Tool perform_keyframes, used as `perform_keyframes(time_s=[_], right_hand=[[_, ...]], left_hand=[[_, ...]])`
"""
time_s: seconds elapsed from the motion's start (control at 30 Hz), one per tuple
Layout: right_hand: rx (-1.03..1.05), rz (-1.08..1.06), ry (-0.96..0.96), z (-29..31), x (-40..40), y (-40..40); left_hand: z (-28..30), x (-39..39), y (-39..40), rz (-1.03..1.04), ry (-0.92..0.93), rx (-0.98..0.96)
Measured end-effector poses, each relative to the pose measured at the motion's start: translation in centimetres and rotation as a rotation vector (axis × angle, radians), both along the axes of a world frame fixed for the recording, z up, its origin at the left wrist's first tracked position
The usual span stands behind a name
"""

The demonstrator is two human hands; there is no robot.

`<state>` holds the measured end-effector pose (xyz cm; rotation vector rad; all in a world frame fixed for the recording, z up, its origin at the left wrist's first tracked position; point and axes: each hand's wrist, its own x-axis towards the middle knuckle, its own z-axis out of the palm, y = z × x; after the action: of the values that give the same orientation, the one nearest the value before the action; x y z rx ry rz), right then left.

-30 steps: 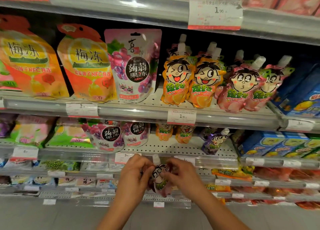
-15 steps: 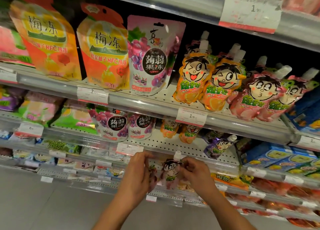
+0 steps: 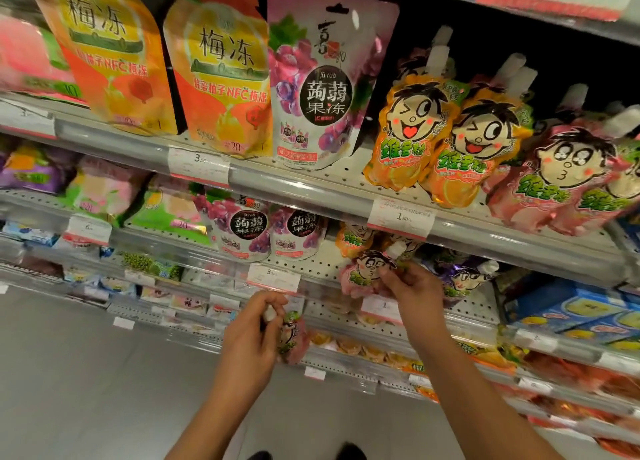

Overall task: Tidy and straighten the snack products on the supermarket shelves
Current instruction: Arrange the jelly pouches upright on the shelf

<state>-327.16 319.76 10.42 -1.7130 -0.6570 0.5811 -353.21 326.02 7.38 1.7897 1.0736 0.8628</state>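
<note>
Two pouches in hand, one per grip. My left hand point(image 3: 251, 335) has its fingers curled round the white spout of a pink jelly pouch point(image 3: 292, 338), which hangs below the fist in front of the lower shelf edge, off the shelf. My right hand point(image 3: 414, 291) is pinching a second pink pouch point(image 3: 363, 272) by its upper right side, holding it at the front of the second shelf point(image 3: 311, 257), spout up and tilted right, just left of a purple cartoon pouch point(image 3: 464, 279) and just below an orange one point(image 3: 351, 241). Can't tell whether its base is resting on the shelf. Left of that, two grape konjac pouches point(image 3: 247, 229) stand side by side. Shelf above: orange cartoon pouches point(image 3: 412, 130) and pink cartoon pouches point(image 3: 554, 179) leaning in rows, a big grape konjac bag point(image 3: 322, 89), and two orange plum-jelly bags point(image 3: 221, 68). Blue boxes point(image 3: 571, 307) at right.
</note>
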Motion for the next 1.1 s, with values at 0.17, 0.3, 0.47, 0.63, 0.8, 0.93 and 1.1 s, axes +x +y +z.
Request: perform_keyframes(time_s=[0.17,0.3,0.47,0.63,0.8,0.93,1.1], right_hand=[[-0.037,0.102,-0.059,0.5,-0.3,-1.5],[-0.116,0.288,-0.072,2.8,0.4,-4.0],[-0.180,0.530,-0.103,5.8,2.6,-5.9],[-0.064,0.649,-0.083,6.2,1.5,-5.7],[0.102,0.510,0.192,5.6,0.5,-6.2],[0.101,0.398,0.207,5.2,0.8,-7.0],[0.136,0.329,0.130,5.6,1.9,-7.3]], left_hand=[[1.3,0.6,-0.3,-0.059,-0.013,0.000],[3.3,2.1,0.1,-0.089,-0.049,-0.020],[7.3,5.0,0.1,-0.113,-0.197,-0.125],[10.5,8.3,-0.8,-0.195,-0.285,-0.099],[12.3,11.1,-1.8,-0.233,-0.389,-0.202],[12.1,11.6,-1.9,-0.325,-0.376,-0.283],[10.7,12.1,-2.3,-0.419,-0.126,-0.145]])
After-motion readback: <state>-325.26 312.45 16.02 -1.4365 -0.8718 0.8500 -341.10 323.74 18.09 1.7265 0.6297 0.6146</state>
